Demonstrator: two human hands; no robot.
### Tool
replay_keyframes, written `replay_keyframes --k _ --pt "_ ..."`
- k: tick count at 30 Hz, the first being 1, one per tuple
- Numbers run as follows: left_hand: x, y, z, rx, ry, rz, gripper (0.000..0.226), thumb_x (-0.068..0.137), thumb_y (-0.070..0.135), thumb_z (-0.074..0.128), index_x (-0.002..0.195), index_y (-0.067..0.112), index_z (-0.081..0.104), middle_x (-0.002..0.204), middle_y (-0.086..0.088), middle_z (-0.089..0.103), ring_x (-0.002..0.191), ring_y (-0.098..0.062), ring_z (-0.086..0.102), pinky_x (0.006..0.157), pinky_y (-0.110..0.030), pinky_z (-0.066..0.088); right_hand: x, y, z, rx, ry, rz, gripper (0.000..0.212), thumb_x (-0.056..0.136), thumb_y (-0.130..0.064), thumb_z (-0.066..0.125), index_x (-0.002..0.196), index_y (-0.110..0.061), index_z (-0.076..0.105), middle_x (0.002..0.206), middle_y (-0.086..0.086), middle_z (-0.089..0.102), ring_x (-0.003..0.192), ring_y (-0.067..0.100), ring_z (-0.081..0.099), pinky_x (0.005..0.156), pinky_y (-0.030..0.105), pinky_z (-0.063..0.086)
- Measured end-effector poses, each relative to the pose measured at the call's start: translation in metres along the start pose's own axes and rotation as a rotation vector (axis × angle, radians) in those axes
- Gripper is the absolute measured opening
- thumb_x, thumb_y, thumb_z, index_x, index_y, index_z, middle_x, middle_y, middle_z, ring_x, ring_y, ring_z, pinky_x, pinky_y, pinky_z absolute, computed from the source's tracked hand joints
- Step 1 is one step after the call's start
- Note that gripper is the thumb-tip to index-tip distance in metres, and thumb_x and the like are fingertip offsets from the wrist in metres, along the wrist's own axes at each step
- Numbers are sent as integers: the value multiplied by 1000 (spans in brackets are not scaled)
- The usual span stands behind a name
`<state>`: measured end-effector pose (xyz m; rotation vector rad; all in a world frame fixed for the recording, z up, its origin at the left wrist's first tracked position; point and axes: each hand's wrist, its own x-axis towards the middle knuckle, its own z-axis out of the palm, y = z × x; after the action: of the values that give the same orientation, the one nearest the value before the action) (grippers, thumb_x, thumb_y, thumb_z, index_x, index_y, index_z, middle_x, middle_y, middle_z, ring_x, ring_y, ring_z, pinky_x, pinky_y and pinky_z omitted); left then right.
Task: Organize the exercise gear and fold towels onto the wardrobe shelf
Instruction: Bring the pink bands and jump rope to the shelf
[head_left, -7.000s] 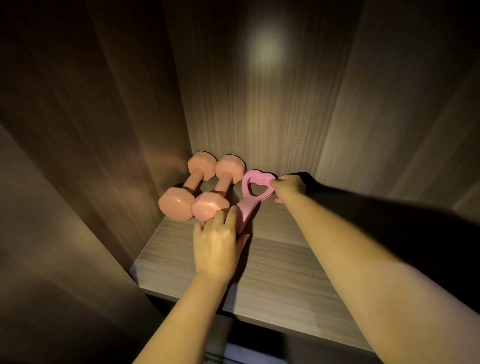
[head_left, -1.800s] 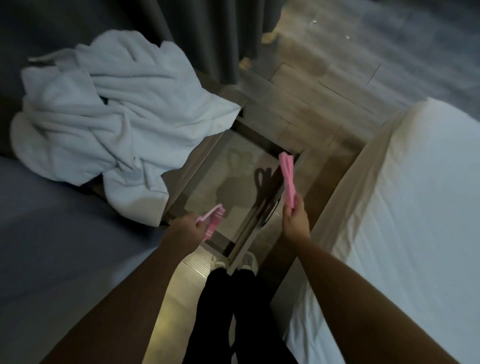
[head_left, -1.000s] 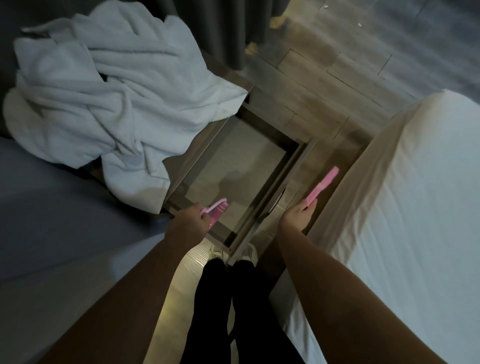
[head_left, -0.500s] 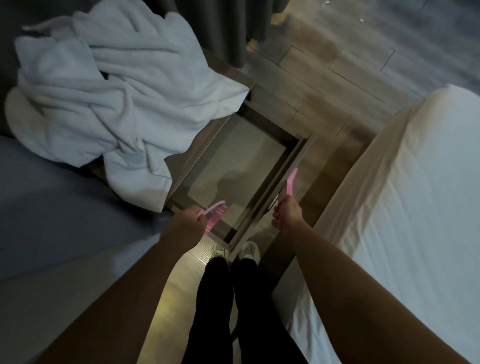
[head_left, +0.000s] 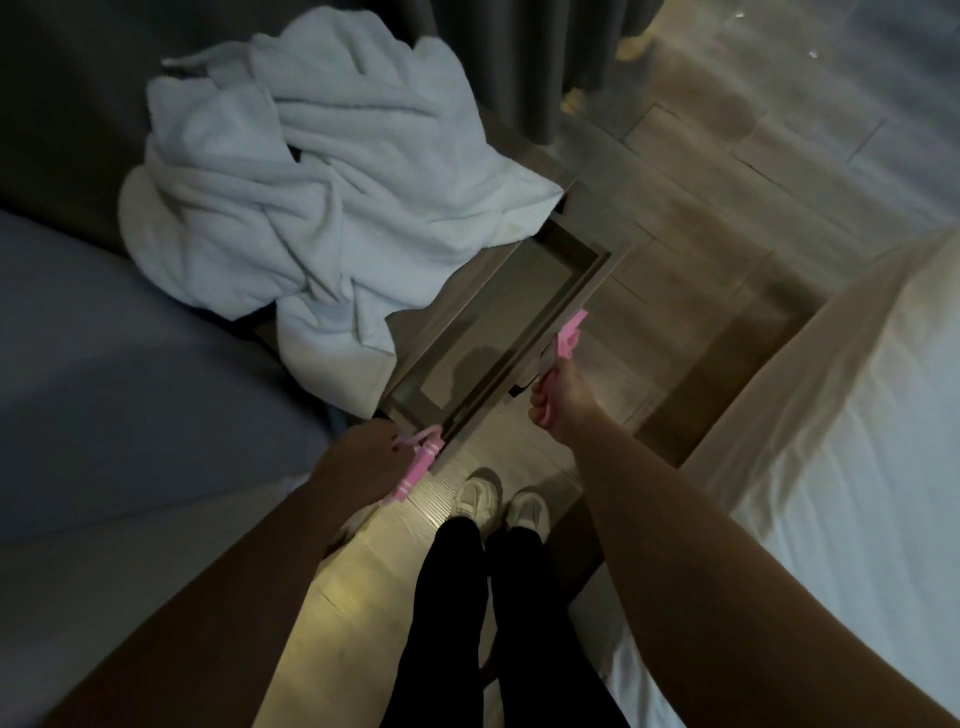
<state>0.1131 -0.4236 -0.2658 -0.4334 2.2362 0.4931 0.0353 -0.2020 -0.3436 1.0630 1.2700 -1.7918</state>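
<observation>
the two pink things looked light and stiff, like moulded plastic, so i judged that one hand was enough for each and that the best hold was round the middle of the shaft. the pink striped handle (head_left: 418, 467) seemed to carry a thin cord at its top, which could catch on the open drawer (head_left: 509, 306). the left hand (head_left: 371, 457) was low beside the drawer's near corner, its back to the camera, fingers curled round this handle. the right hand (head_left: 561, 402) was at the drawer's front edge, fingers wrapped round the lower end of the pink piece (head_left: 569, 335), which pointed up and away. whether the two were joined i could not tell. the towels (head_left: 322, 176) lay crumpled beside the drawer, soft and bulky, needing both hands.
</observation>
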Motion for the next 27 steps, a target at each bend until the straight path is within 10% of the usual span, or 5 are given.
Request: replay_keyframes --k 12,19,27 --pt "29 -28 23 49 59 -87 18 98 31 43 91 17 53 73 6 47 88 -26 61 70 -29 40 33 -14 54 -9 -50 69 40 103 -46 34 102 -9 49 66 1 45 51 8 37 37 19 31" --pt "49 -24 41 -4 64 -89 29 96 31 46 69 24 44 61 2 50 52 -2 45 48 -17 30 52 -23 73 -28 -138 80 46 103 -48 31 122 -9 44 68 0 43 52 9 34 37 20 29" --pt "51 -34 51 30 66 -37 16 98 26 48 87 14 49 87 -7 56 91 -30 59 69 -29 36 56 -22 90 -23 -134 74 54 103 -47 33 140 -8 39 71 1 44 53 9 34 37 20 29"
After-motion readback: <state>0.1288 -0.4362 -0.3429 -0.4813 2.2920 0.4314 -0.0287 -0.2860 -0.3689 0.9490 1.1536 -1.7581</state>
